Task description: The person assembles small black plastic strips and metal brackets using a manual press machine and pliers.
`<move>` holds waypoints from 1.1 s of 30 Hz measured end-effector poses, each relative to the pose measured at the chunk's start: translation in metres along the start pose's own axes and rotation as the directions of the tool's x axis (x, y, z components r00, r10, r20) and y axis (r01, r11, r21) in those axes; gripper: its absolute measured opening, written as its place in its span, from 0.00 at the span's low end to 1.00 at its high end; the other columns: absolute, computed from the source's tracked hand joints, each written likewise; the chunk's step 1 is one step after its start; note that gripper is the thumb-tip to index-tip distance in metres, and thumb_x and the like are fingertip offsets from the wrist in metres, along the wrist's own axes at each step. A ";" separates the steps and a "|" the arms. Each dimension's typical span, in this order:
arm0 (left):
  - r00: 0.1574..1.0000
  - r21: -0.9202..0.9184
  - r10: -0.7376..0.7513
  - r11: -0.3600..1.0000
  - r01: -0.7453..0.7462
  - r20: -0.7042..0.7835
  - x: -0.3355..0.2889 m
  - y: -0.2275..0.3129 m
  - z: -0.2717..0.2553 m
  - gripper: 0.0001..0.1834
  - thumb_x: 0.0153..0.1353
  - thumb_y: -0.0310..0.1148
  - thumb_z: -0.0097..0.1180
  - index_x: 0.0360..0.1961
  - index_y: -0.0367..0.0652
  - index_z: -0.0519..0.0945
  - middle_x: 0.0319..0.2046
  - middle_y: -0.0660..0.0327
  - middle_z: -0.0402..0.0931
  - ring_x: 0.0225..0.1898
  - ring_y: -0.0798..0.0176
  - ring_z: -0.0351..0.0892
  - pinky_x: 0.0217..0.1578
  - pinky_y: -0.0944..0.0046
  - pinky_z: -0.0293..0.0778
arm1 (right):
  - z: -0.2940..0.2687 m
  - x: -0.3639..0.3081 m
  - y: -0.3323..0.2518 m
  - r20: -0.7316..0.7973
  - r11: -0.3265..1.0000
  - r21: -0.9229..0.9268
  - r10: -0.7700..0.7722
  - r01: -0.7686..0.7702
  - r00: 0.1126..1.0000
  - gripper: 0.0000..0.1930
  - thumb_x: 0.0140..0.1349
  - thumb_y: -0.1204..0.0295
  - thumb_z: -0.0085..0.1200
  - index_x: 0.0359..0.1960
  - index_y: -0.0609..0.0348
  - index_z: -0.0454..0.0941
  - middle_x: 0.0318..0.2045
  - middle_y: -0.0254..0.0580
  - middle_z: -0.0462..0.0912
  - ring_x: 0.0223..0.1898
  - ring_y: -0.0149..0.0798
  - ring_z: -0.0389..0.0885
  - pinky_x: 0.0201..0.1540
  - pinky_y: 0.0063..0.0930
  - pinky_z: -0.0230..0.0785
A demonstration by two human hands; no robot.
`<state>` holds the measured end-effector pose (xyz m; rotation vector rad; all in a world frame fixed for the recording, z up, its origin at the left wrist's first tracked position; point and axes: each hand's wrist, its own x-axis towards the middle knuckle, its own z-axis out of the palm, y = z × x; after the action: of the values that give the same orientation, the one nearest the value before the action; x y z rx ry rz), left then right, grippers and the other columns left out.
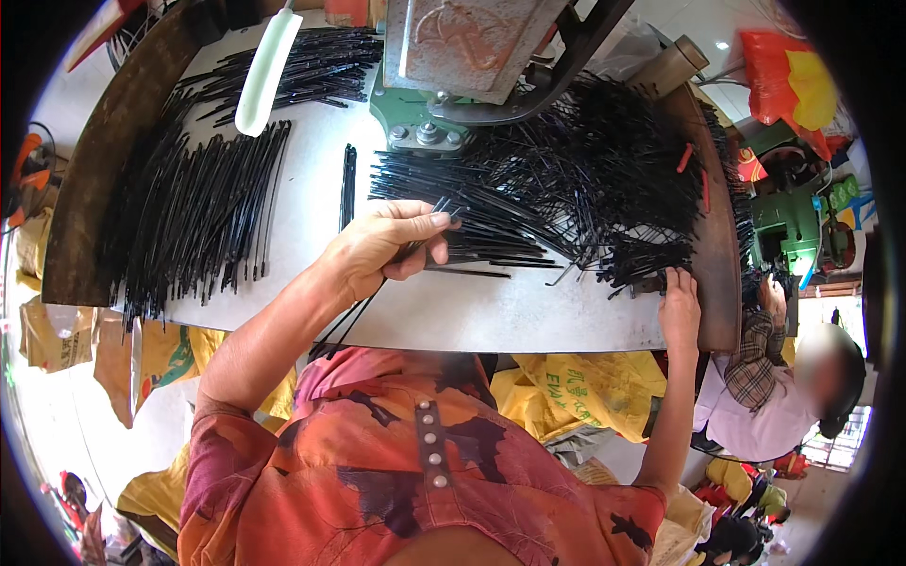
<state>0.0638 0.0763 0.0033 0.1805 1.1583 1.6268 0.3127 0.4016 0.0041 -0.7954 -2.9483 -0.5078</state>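
Note:
My left hand (pixel 401 241) is closed in a pinch around a few thin black rods that look like umbrella ribs. Their short ends stick up past the thumb, and the long ends (pixel 351 321) trail down toward my lap. At the front right of the white worktop (pixel 453 316), the fingers of my right hand (pixel 679 307) are curled together against the end of a black rod bundle (pixel 646 262); what they grip is hidden. Between the hands lies a loose row of black rods (pixel 472 208), running into a tangled heap (pixel 604 160).
A green-based press machine (pixel 425 132) with a curved dark lever (pixel 538 104) rises at the back centre. Neat rows of rods (pixel 203 208) lie on the left. A pale handle (pixel 267 75) hangs over the worktop. A raised brown rim (pixel 722 255) borders the right. Another person (pixel 774 377) works beyond it.

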 end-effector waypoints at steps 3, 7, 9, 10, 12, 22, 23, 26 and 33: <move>1.000 0.001 -0.006 1.000 0.006 -0.009 -0.002 0.000 0.001 0.07 0.56 0.31 0.49 0.28 0.37 0.73 0.16 0.60 0.72 0.08 0.76 0.56 0.07 0.78 0.46 | 0.001 0.000 -0.002 -0.057 0.998 -0.047 -0.050 0.047 0.997 0.19 0.42 0.84 0.46 0.41 0.64 0.67 0.41 0.46 0.68 0.44 0.46 0.67 0.44 0.33 0.65; 1.000 0.035 -0.013 0.999 0.013 -0.001 -0.001 -0.002 -0.003 0.06 0.56 0.30 0.49 0.27 0.38 0.73 0.16 0.60 0.72 0.07 0.76 0.56 0.07 0.77 0.46 | -0.001 -0.003 0.002 -0.001 0.997 0.050 0.055 -0.055 0.998 0.18 0.42 0.84 0.46 0.39 0.63 0.68 0.40 0.46 0.69 0.42 0.47 0.68 0.42 0.33 0.66; 1.000 0.024 -0.016 1.000 0.016 -0.003 -0.002 -0.002 -0.003 0.06 0.55 0.29 0.50 0.26 0.38 0.73 0.16 0.60 0.72 0.07 0.76 0.55 0.07 0.77 0.46 | 0.001 -0.002 0.010 0.089 0.999 0.011 0.035 -0.036 0.995 0.16 0.41 0.84 0.47 0.36 0.64 0.68 0.36 0.47 0.70 0.40 0.48 0.69 0.41 0.34 0.66; 1.000 0.013 -0.020 1.000 0.020 -0.002 -0.002 -0.002 -0.002 0.05 0.55 0.29 0.50 0.26 0.38 0.73 0.16 0.60 0.72 0.07 0.76 0.55 0.07 0.77 0.46 | 0.005 -0.002 0.015 0.089 0.999 0.010 0.038 -0.039 0.995 0.16 0.41 0.84 0.47 0.36 0.64 0.68 0.36 0.47 0.70 0.40 0.48 0.69 0.41 0.34 0.66; 1.000 0.004 -0.019 1.000 0.019 -0.011 -0.003 -0.002 -0.001 0.04 0.54 0.28 0.50 0.25 0.39 0.72 0.16 0.60 0.72 0.07 0.77 0.55 0.07 0.77 0.45 | 0.017 -0.002 0.024 0.053 1.000 0.003 -0.009 0.009 0.999 0.14 0.39 0.84 0.48 0.32 0.64 0.67 0.33 0.49 0.70 0.39 0.49 0.69 0.40 0.36 0.66; 1.000 -0.025 0.005 1.000 -0.006 -0.024 -0.006 0.001 -0.007 0.04 0.54 0.26 0.50 0.25 0.37 0.72 0.17 0.61 0.70 0.08 0.77 0.55 0.08 0.77 0.45 | 0.017 -0.018 0.037 -0.141 0.875 0.430 0.310 -0.224 0.940 0.10 0.39 0.80 0.54 0.22 0.65 0.65 0.23 0.49 0.71 0.27 0.52 0.70 0.32 0.32 0.65; 1.000 -0.026 0.005 1.000 -0.006 -0.022 -0.007 0.001 -0.008 0.04 0.54 0.26 0.50 0.25 0.37 0.72 0.17 0.61 0.70 0.08 0.77 0.55 0.08 0.77 0.45 | 0.017 -0.021 0.047 -0.177 0.793 0.566 0.385 -0.227 0.906 0.10 0.41 0.78 0.55 0.26 0.65 0.67 0.22 0.44 0.71 0.26 0.46 0.70 0.30 0.29 0.65; 1.000 0.012 -0.021 1.000 0.021 -0.022 -0.009 0.000 -0.008 0.05 0.55 0.27 0.50 0.27 0.35 0.72 0.17 0.61 0.70 0.08 0.77 0.56 0.08 0.78 0.46 | -0.006 -0.023 0.055 -0.161 0.492 0.847 0.600 -0.202 0.784 0.15 0.46 0.74 0.56 0.36 0.65 0.70 0.25 0.33 0.74 0.24 0.29 0.69 0.28 0.21 0.63; 1.000 0.031 -0.004 0.999 0.005 -0.020 -0.027 -0.002 -0.017 0.07 0.55 0.27 0.49 0.28 0.32 0.72 0.16 0.60 0.71 0.09 0.76 0.57 0.09 0.78 0.49 | -0.099 -0.007 -0.040 0.073 -0.169 0.984 0.058 -0.063 0.996 0.19 0.44 0.75 0.53 0.42 0.62 0.69 0.37 0.35 0.71 0.28 0.26 0.69 0.31 0.15 0.60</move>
<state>0.0658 0.0449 0.0042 0.1818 1.1994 1.6106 0.2949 0.3332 0.0845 -0.5341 -2.0140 1.7237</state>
